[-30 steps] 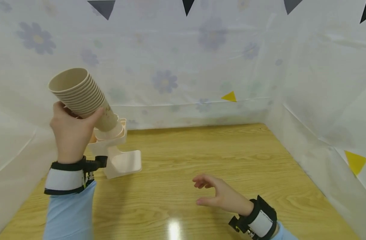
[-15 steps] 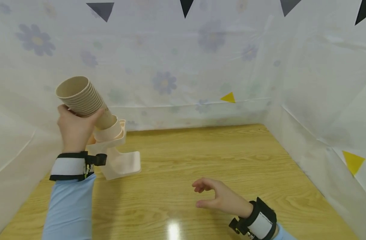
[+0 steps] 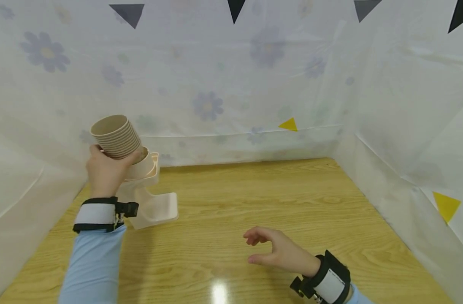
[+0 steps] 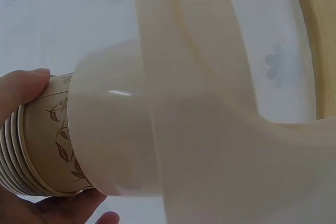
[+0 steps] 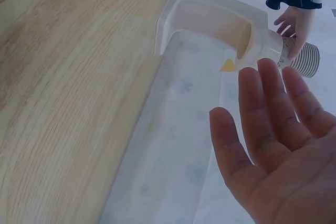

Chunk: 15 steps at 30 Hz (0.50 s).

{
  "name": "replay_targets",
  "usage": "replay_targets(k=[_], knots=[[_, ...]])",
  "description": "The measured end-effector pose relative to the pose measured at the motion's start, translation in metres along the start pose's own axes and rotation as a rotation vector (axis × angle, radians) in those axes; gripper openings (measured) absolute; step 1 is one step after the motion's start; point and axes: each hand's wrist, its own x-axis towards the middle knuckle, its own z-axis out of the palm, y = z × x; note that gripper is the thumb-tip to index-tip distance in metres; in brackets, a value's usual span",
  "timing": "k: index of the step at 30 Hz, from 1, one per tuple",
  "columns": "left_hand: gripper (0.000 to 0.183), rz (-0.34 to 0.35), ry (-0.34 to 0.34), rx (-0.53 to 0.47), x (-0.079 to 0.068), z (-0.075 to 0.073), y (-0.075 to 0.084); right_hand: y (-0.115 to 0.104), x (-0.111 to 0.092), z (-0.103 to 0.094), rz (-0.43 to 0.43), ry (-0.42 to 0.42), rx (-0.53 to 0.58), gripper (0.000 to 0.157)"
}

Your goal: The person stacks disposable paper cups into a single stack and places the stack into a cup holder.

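My left hand grips a stack of beige paper cups, rims up and tilted to the left. In the left wrist view a brown leaf print shows on the stack, and its lower end is inside the round collar of a cream plastic cup holder. Thumb and fingers lie around the cups close to that collar. My right hand hangs over the table's front part, fingers loosely bent, holding nothing. The right wrist view shows its palm and spread fingers.
The cup holder's flat foot stands on the wood-grain table, at the left. White flowered sheets close in the back and both sides. Dark and yellow triangles mark the sheets.
My left hand has moved down and to the right with the cup stack, whose lower end has sunk deeper into the holder's collar. The right hand has hardly moved.
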Motion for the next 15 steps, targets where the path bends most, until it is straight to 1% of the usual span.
replay_targets(k=[2,6,9,13,15], knots=[[0.099,0.011,0.005,0.003,0.0001,0.0,-0.0008,0.0004,0.0,-0.001,0.008,0.0,0.004,0.046],[0.097,0.039,-0.011,0.013,-0.0015,0.0002,0.0001,0.0005,-0.0001,-0.0011,0.025,-0.007,0.024,0.045],[0.096,0.044,-0.011,0.022,-0.0026,0.0018,-0.0013,0.0002,0.0008,-0.0005,0.02,-0.014,0.035,0.045],[0.089,0.055,0.013,0.037,-0.0023,0.0036,-0.0064,0.0008,0.0026,-0.0007,0.005,-0.011,0.021,0.045],[0.089,0.056,0.001,0.062,-0.0032,0.0034,-0.0081,0.0015,0.0026,-0.0008,0.007,-0.007,0.015,0.045]])
